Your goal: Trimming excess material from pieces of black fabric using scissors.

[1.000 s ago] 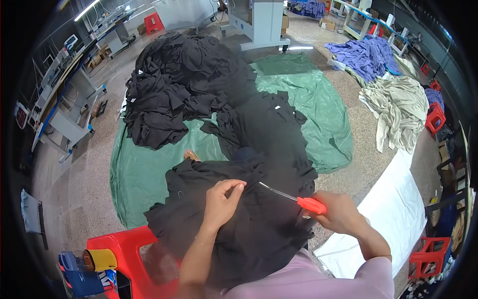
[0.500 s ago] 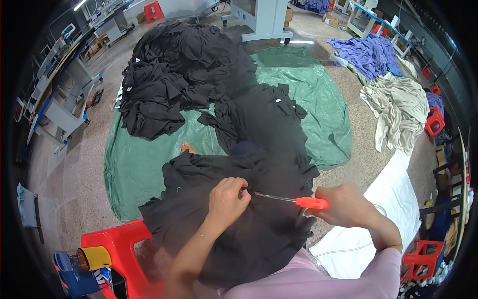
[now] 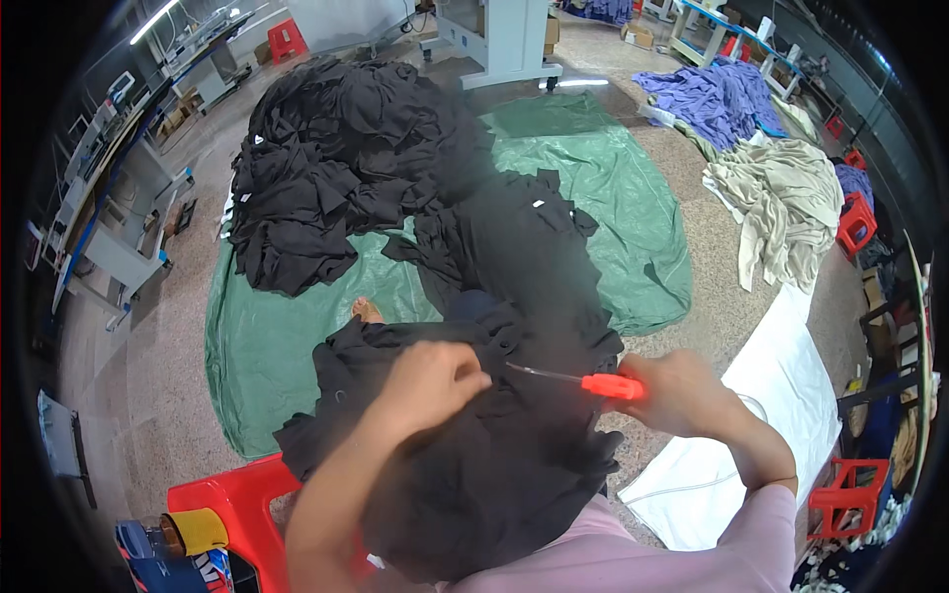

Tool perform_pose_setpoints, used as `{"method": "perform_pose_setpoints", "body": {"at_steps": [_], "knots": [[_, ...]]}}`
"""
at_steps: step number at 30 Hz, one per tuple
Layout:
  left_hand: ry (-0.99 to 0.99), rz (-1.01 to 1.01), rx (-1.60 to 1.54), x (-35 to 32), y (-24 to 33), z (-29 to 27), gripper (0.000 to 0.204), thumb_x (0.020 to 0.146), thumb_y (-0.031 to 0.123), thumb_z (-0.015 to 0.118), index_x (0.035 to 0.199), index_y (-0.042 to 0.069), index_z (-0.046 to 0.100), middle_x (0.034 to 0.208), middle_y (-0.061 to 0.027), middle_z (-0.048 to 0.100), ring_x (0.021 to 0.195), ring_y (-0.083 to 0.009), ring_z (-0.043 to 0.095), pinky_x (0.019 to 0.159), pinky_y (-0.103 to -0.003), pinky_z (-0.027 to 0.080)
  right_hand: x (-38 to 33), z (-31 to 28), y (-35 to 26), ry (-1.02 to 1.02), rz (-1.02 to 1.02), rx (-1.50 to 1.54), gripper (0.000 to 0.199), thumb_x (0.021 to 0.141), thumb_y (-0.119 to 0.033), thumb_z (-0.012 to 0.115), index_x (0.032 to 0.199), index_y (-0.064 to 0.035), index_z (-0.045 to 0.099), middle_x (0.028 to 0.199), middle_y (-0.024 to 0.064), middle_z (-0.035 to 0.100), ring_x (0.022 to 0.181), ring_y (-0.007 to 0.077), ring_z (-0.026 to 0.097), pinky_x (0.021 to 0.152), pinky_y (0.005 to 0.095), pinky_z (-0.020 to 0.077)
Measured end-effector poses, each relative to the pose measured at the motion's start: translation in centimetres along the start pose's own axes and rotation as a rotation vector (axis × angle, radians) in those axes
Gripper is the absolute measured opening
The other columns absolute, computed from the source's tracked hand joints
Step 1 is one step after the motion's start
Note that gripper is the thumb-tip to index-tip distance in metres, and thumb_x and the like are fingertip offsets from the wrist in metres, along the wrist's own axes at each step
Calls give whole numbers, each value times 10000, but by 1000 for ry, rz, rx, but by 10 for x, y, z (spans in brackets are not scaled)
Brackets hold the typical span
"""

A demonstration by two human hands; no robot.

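Note:
Black cloth garments [image 3: 465,474] lie heaped across my lap. Over them, my left hand [image 3: 430,385] is closed with its fingers curled and the thumb near the index finger. It is slightly blurred, and whatever it pinches, if anything, does not show. To the right, my right hand [image 3: 677,390] is wrapped round the red handle of a thin-shafted tool [image 3: 613,386]. The slim metal shaft points left, and its tip is just right of my left fingertips, over the black cloth. The exact kind of tool cannot be made out.
A large black garment pile [image 3: 366,128] lies on a green tarp [image 3: 267,366]. A red stool [image 3: 237,494] at lower left bears a yellow tape roll [image 3: 198,532]. White sheeting [image 3: 736,440] lies right, with purple cloth [image 3: 717,99] and beige cloth [image 3: 786,198] beyond. Machine tables [image 3: 124,237] line the left.
My left hand has shifted left and slightly up, away from the tool's tip. My right hand keeps the tool, moved slightly up and left. The whole view has shifted a little.

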State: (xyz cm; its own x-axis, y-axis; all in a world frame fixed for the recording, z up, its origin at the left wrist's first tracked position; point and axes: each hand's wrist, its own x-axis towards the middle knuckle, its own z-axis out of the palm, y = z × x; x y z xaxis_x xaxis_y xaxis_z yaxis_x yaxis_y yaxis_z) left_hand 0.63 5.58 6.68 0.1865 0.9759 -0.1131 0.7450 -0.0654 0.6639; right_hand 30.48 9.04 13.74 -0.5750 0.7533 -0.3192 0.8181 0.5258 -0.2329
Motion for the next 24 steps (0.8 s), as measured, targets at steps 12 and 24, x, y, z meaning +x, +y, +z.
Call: {"method": "perform_pose_setpoints", "body": {"at_steps": [12,24], "knots": [[155,59,6,40,-17,55,145,710,96,727,812,10,671,770,-126,622,724,-301,652,697,-387,521,3,-8,16,68,-30,-38,443,856,-487,693,812,-61,582,552,145,587,572,383,635,546,477,484],[238,-48,-34,42,-26,69,107,668,34,652,754,-29,657,725,-179,653,701,-330,671,675,-391,526,12,-9,9,50,-88,-84,464,862,-499,682,781,-47,615,527,143,581,544,366,636,514,464,493]]}}
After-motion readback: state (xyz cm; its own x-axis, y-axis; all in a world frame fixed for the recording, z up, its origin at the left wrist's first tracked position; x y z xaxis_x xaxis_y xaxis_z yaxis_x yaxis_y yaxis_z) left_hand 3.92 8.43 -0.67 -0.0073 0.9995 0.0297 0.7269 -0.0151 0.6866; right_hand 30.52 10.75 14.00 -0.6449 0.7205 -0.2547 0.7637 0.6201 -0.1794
